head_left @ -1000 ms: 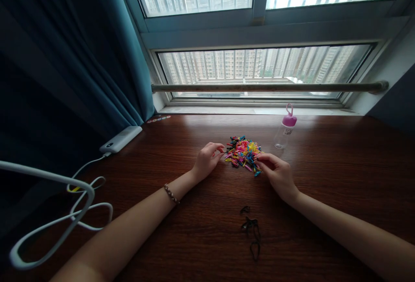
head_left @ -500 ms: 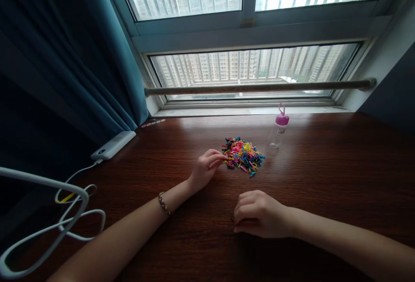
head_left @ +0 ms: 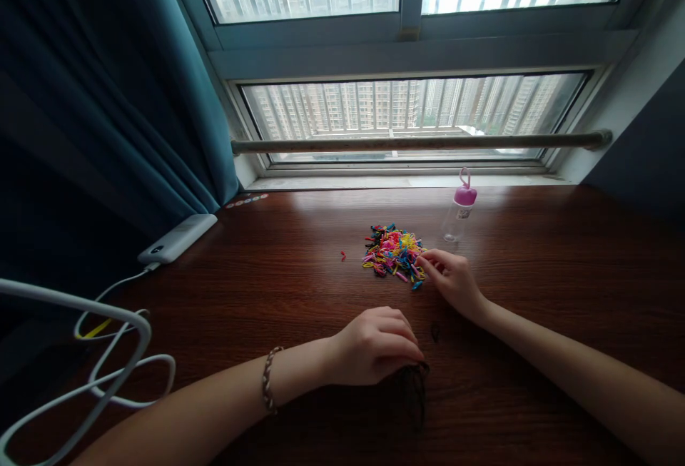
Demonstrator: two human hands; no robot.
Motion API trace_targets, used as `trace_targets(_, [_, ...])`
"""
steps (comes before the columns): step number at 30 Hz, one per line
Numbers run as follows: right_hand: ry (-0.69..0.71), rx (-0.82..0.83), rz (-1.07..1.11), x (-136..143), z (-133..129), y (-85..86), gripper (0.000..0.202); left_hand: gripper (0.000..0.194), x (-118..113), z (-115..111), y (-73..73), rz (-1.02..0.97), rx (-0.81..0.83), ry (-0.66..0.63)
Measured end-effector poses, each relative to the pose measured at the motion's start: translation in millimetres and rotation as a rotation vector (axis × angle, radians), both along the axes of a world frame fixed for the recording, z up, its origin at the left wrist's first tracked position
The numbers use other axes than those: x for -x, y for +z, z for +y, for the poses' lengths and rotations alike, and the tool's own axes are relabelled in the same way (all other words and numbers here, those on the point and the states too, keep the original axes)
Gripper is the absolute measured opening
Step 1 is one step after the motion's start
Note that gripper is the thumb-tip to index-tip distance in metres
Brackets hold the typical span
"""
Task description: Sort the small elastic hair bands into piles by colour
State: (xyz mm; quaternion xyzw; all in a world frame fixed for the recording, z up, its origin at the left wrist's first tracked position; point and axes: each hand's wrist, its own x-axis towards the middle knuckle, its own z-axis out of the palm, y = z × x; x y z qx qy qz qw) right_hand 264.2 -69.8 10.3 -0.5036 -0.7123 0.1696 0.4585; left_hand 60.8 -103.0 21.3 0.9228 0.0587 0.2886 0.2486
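A heap of small, bright, multicoloured loops (head_left: 393,252), like little hair elastics, lies on the dark brown wooden table (head_left: 561,280). My right hand (head_left: 454,280) reaches the heap's right edge. Its thumb and fingers are pinched together there, and what sits between them is too small to make out. Nearer to me, my left hand (head_left: 377,345) is closed, with dark thin loops (head_left: 416,391) at its fingertips. One more small dark loop (head_left: 435,332) rests on the table between the hands.
Behind the heap stands a clear bottle (head_left: 454,220) with a pink lid. Tiny red pieces (head_left: 343,256) lie left of the heap. At the left are a white power bank (head_left: 179,239), a looped white cable (head_left: 144,359) and a blue curtain (head_left: 176,109). A window is beyond the table.
My left hand has drawn back from the heap toward me, to the dark loops. My right hand has moved forward to the heap's right edge. The red pieces now show.
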Motion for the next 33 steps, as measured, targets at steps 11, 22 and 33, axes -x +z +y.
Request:
trace_targets(11, [-0.277,0.073,-0.327,-6.1,9.8,-12.9,0.044,0.012,14.1,32.8,-3.0,0.057,-0.161,0.204])
trace_targets(22, [-0.273,0.086,-0.32,-7.4,11.5,-11.3,0.025,0.021,20.2,59.8,-12.2,-0.016,0.047,0.58])
trace_targets(33, [-0.129,0.049,-0.261,-4.1,9.2,-8.5,0.019,0.017,20.4,59.1,-16.4,-0.019,-0.006,0.537])
